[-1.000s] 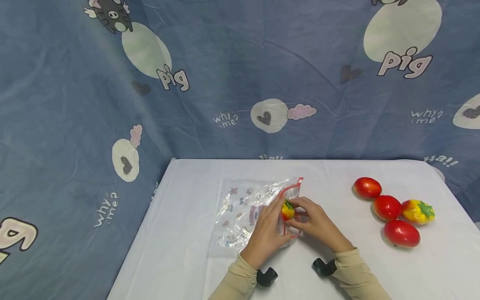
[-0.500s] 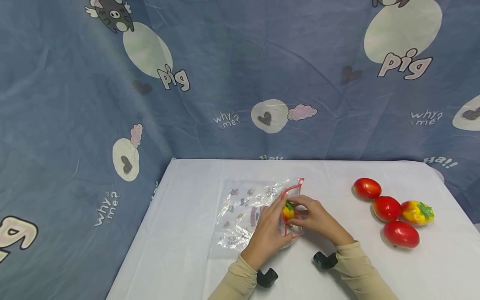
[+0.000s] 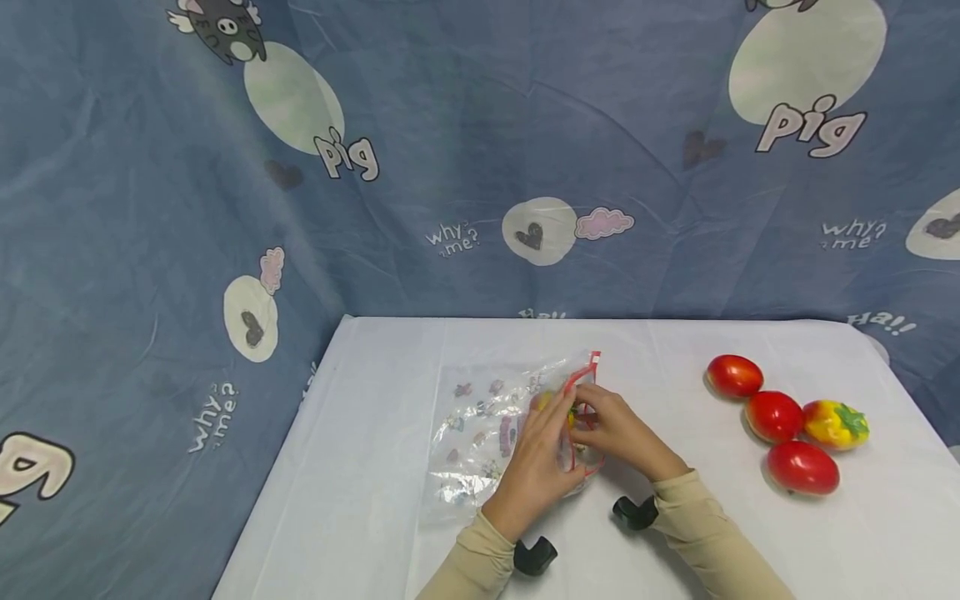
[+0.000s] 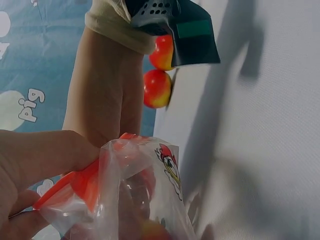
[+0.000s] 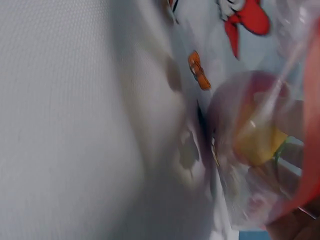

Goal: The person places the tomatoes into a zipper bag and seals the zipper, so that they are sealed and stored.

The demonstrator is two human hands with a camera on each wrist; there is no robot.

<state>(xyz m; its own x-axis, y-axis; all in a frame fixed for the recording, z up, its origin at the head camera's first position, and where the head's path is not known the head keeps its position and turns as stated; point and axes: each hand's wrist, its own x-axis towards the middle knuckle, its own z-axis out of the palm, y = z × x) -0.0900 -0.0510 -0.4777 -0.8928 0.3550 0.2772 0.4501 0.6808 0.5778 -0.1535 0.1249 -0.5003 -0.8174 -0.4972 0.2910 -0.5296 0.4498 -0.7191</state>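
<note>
Though creased, backdrop [image 3: 465, 175] behind bag [image 3: 476, 433], table [image 3: 337, 500].

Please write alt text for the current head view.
The right hand holds a yellow-and-red pepper inside a clear bag while the left hand grips the bag's red-edged mouth. On the white table, to the right, lie three rounded red items and a similar pepper.

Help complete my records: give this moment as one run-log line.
left hand: holds clear bag | right hand: holds pepper inside | on table: three red items, another pepper
</note>
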